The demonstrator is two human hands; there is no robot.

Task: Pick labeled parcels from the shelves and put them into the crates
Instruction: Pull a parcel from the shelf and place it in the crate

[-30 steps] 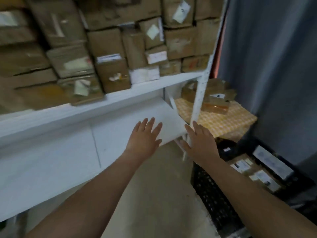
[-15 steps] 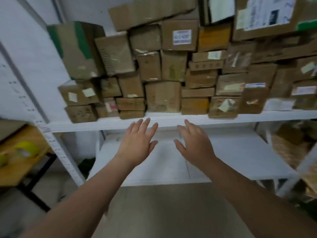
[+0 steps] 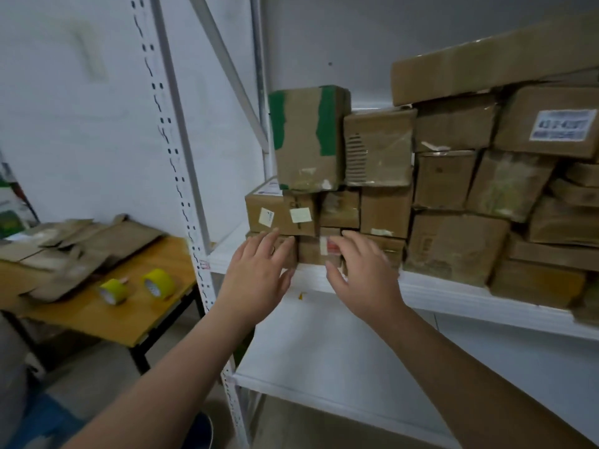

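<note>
Parcel (image 3: 311,254) is set low at the shelf's (image 3: 453,290) left end, under stacked boxes (image 3: 385,212), one end facing near. Its white-and-red label (image 3: 326,246) is too blurred to be read. Left grip (image 3: 256,270) and right grip (image 3: 363,277) are spread, fingers straight, flanking it; contact cannot be told.

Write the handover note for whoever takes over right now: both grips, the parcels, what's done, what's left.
Left grip: fingers straight, holds nothing, fingertips at the bottom left corner of the parcel stack.
Right grip: fingers straight, holds nothing, reaching at the small parcel with the white-and-red label; contact unclear.
Parcels: stacked on the white shelf. No crate in view.
Done: no parcel in either grip.
Left: take hold of a labeled parcel, draw it out, carry it to a crate.
</note>
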